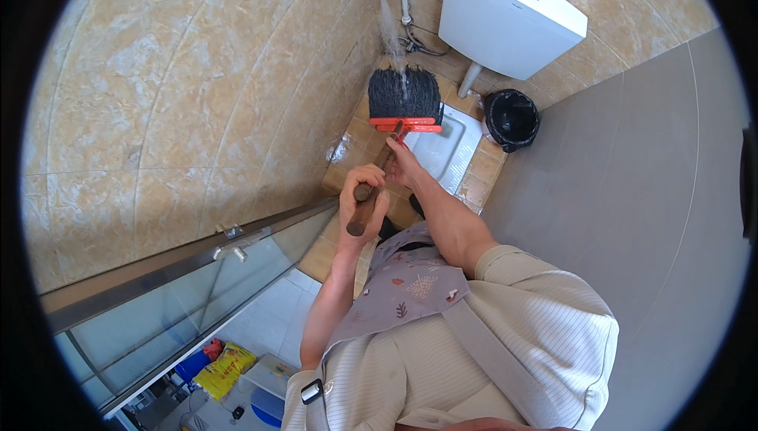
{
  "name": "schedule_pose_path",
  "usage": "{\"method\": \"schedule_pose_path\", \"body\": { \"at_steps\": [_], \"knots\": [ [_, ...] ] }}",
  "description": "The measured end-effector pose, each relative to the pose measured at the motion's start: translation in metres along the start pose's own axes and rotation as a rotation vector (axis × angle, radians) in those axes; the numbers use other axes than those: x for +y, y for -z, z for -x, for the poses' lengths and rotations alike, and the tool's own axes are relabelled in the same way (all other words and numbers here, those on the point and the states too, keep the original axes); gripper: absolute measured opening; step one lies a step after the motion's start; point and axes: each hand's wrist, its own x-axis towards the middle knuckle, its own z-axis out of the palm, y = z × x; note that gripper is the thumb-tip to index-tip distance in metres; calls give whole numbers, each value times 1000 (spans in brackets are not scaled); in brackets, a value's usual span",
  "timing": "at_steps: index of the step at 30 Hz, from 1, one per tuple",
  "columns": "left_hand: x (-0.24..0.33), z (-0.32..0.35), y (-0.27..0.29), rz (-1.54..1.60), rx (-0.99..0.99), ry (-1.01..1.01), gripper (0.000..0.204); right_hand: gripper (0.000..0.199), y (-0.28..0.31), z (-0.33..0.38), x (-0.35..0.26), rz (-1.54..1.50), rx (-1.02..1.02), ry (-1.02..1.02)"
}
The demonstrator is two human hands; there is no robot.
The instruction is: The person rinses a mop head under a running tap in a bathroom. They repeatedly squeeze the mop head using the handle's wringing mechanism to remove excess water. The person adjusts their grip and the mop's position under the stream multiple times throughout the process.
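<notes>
Far below the squat toilet point(452, 147), a yellow bag point(223, 369) lies on the floor, while left hand point(362, 193) and right hand point(403, 164) clasp the broom point(404, 98) handle above it.

We see a white cistern point(509, 16) on the tiled wall | below it the white squat pan point(450, 151) | right of the pan our black-lined bin point(511, 119) | far below-left of it a yellow bag point(223, 368)
</notes>
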Motion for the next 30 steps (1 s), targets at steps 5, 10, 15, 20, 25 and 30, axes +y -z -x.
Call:
{"method": "schedule_pose_path", "body": {
  "at_steps": [5, 10, 15, 20, 25, 30],
  "knots": [
    [-15, 3, -7, -31, 117, 24, 29, 29, -7, -13, -4, 18, -17, -71],
    [-2, 8, -3, -34, 100, 9, 29, 22, -14, -27, -1, 3, -15, -119],
    [13, 14, 4, -49, 87, 18, 29, 24, -15, -51, 18, -47, 4, -153],
    [19, 21, 5, -67, 90, 36, 30, 23, -18, -43, 37, -112, 3, -166],
    [26, 22, 7, -93, 133, 52, 31, 21, -22, -45, 53, -131, -2, -116],
    [25, 30, 15, -68, 186, 67, 32, 18, -43, -24, 54, -82, 77, -57]
  ]
}}
